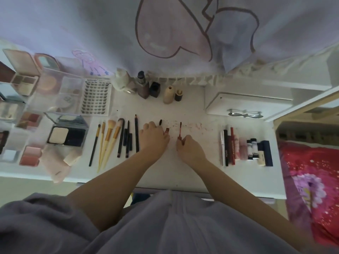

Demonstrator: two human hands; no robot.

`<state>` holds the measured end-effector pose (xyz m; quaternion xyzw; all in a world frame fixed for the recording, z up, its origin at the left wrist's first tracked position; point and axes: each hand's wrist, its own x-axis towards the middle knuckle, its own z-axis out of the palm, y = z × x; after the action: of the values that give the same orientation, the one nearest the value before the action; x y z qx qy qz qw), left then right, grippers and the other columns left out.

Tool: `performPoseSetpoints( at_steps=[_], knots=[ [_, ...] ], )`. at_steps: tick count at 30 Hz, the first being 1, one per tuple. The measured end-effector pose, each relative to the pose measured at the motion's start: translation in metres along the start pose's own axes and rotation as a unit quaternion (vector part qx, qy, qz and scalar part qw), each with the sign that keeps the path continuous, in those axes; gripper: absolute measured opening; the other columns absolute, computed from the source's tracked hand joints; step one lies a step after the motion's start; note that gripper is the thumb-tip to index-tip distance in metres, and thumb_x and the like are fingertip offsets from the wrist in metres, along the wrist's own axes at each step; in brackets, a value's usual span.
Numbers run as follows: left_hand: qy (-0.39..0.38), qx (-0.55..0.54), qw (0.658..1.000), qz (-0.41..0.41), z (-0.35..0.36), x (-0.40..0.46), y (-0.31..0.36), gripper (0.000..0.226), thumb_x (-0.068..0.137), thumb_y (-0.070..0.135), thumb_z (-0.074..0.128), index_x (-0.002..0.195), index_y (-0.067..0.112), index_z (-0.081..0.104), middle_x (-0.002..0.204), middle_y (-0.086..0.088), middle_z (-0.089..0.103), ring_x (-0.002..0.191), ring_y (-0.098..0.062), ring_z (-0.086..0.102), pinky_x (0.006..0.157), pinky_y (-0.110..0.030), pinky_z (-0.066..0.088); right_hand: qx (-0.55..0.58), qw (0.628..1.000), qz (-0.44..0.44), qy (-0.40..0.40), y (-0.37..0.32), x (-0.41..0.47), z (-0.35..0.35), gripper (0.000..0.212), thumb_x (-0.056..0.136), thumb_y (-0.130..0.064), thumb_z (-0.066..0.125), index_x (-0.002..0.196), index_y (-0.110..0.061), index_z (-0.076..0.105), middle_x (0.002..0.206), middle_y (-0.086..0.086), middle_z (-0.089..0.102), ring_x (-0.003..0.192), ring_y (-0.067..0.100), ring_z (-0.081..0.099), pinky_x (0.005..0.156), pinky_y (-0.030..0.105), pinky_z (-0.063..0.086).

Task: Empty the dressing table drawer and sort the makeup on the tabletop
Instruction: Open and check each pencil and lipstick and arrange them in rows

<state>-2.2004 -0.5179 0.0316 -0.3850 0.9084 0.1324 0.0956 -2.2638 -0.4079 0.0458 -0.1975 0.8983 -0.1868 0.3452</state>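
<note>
My left hand [153, 137] grips a small reddish lip-gloss tube [167, 131] at the middle of the white tabletop [192, 173]; a black tip [160, 122] pokes out beyond the fingers. My right hand [189, 149] pinches a red applicator wand [180, 131] that points away from me. Brushes and pencils [113, 140] lie in a row to the left. Lipsticks and tubes [245, 149] are lined up on the right. Bottles [146, 87] stand at the back.
Palettes, an open compact [67, 133] and a lash card [96, 98] fill the left side. A pink cloth [56, 165] lies at the front left edge. A white box with a silver handle [245, 107] sits back right. Red smears [194, 125] mark the table. A bed [311, 171] is right.
</note>
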Motion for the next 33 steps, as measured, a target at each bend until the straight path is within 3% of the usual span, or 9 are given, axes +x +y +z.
performPoseSetpoints(
  at_steps=[3, 6, 9, 12, 18, 22, 26, 33],
  knots=[
    [0.010, -0.002, 1.000, 0.015, 0.001, -0.001, -0.014, 0.038, 0.094, 0.041, 0.040, 0.106, 0.012, 0.061, 0.112, -0.009, 0.053, 0.106, -0.027, 0.047, 0.085, -0.037, 0.039, -0.057, 0.998, 0.002, -0.006, -0.015, 0.002, 0.018, 0.034, 0.099, -0.039, 0.034, 0.105, -0.009, 0.048, 0.087, 0.004, 0.054, 0.079, 0.024, 0.054, 0.064, 0.031, 0.037],
    [0.007, -0.008, 1.000, 0.019, -0.002, 0.001, -0.026, 0.037, 0.095, 0.040, 0.039, 0.105, 0.012, 0.060, 0.112, -0.010, 0.053, 0.107, -0.027, 0.047, 0.087, -0.038, 0.039, -0.110, 0.994, -0.013, -0.008, -0.028, 0.004, 0.034, 0.033, 0.098, -0.042, 0.033, 0.100, -0.012, 0.047, 0.091, 0.006, 0.059, 0.075, 0.023, 0.050, 0.058, 0.031, 0.032],
    [0.008, -0.011, 0.999, 0.037, -0.004, 0.003, -0.035, 0.035, 0.093, 0.040, 0.042, 0.104, 0.012, 0.060, 0.110, -0.011, 0.053, 0.106, -0.028, 0.046, 0.086, -0.037, 0.038, -0.147, 0.989, -0.025, -0.005, -0.035, 0.005, 0.042, 0.036, 0.098, -0.043, 0.033, 0.101, -0.012, 0.050, 0.099, 0.008, 0.063, 0.084, 0.027, 0.059, 0.059, 0.030, 0.033],
    [0.014, -0.020, 0.998, 0.053, -0.007, 0.001, -0.039, 0.033, 0.093, 0.039, 0.043, 0.104, 0.012, 0.059, 0.109, -0.010, 0.054, 0.105, -0.027, 0.046, 0.086, -0.036, 0.037, -0.159, 0.987, -0.027, -0.011, -0.035, 0.005, 0.039, 0.038, 0.097, -0.048, 0.031, 0.094, -0.014, 0.048, 0.094, 0.007, 0.062, 0.077, 0.025, 0.055, 0.061, 0.031, 0.035],
    [0.042, -0.050, 0.987, 0.150, -0.014, -0.008, 0.003, 0.029, 0.093, 0.036, 0.045, 0.102, 0.011, 0.058, 0.106, -0.008, 0.055, 0.100, -0.026, 0.048, 0.084, -0.036, 0.038, -0.129, 0.989, 0.002, 0.072, 0.014, 0.011, -0.033, 0.032, 0.097, -0.042, 0.035, 0.097, -0.015, 0.053, 0.090, 0.003, 0.062, 0.074, 0.022, 0.054, 0.065, 0.029, 0.038],
    [-0.017, -0.104, 0.967, 0.231, -0.002, -0.018, 0.071, 0.027, 0.096, 0.033, 0.041, 0.104, 0.011, 0.055, 0.106, -0.007, 0.056, 0.101, -0.025, 0.049, 0.082, -0.035, 0.037, -0.127, 0.986, 0.026, 0.101, 0.060, 0.020, -0.095, 0.021, 0.096, -0.027, 0.040, 0.096, -0.013, 0.055, 0.085, 0.003, 0.059, 0.084, 0.027, 0.057, 0.062, 0.027, 0.035],
    [-0.076, -0.071, 0.974, 0.204, 0.021, -0.022, 0.133, 0.032, 0.097, 0.033, 0.037, 0.115, 0.010, 0.050, 0.116, -0.009, 0.054, 0.110, -0.026, 0.046, 0.085, -0.035, 0.037, -0.132, 0.989, 0.024, 0.065, 0.075, 0.035, -0.113, 0.022, 0.093, -0.026, 0.043, 0.101, -0.013, 0.060, 0.096, 0.005, 0.062, 0.085, 0.024, 0.056, 0.070, 0.032, 0.043],
    [-0.093, -0.018, 0.991, 0.095, 0.039, -0.016, 0.160, 0.044, 0.093, 0.042, 0.041, 0.122, 0.010, 0.049, 0.125, -0.009, 0.050, 0.117, -0.026, 0.044, 0.093, -0.036, 0.035, -0.151, 0.988, -0.012, 0.036, 0.078, 0.054, -0.108, 0.028, 0.092, -0.030, 0.046, 0.078, -0.009, 0.057, 0.068, 0.001, 0.051, 0.072, 0.023, 0.052, 0.060, 0.028, 0.033]
  ],
)
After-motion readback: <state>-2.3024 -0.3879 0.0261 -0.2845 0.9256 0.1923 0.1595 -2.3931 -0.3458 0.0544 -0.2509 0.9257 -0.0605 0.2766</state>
